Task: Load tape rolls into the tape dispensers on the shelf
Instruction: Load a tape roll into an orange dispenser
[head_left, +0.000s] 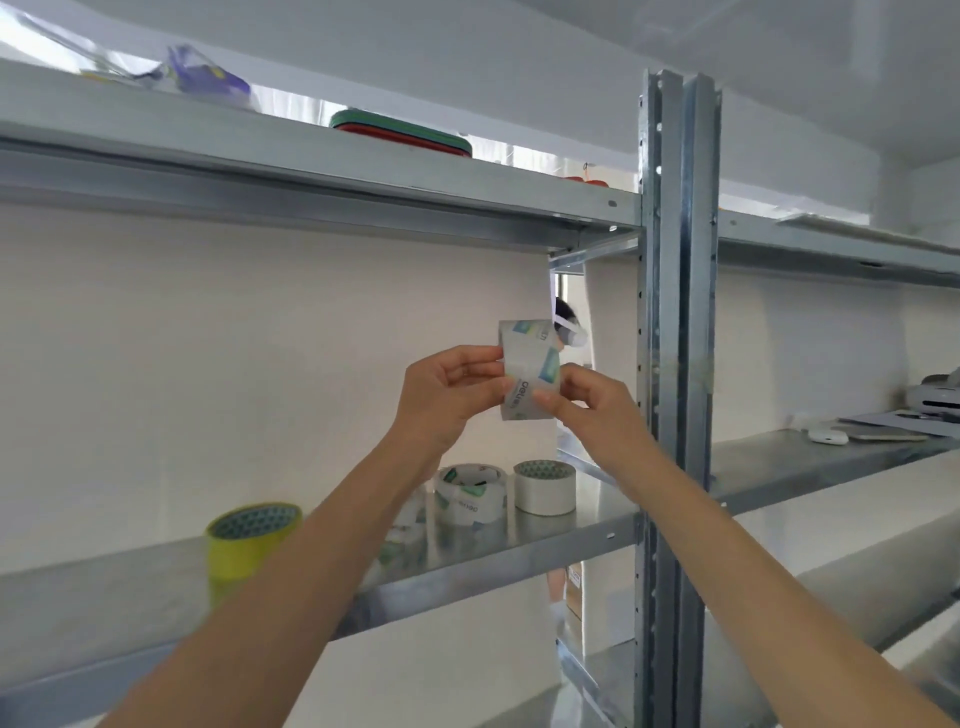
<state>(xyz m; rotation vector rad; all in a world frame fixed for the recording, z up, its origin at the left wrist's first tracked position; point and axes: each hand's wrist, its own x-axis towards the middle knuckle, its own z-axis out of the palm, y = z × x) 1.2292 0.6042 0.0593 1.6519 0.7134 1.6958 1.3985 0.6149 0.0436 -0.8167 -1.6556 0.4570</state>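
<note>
Up above the shelf (587, 525), left hand (452, 387) and right hand (589, 410) each pinch the roll (530, 366) at its edges; light, stiff and probably slick-wrapped, it seems best held by the rims.

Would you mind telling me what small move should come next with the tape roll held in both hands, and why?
Probably start unwrapping the tape roll. The left hand and right hand both pinch it in front of the shelf, its printed covering looks still on, and no dispenser shows clearly.
</note>
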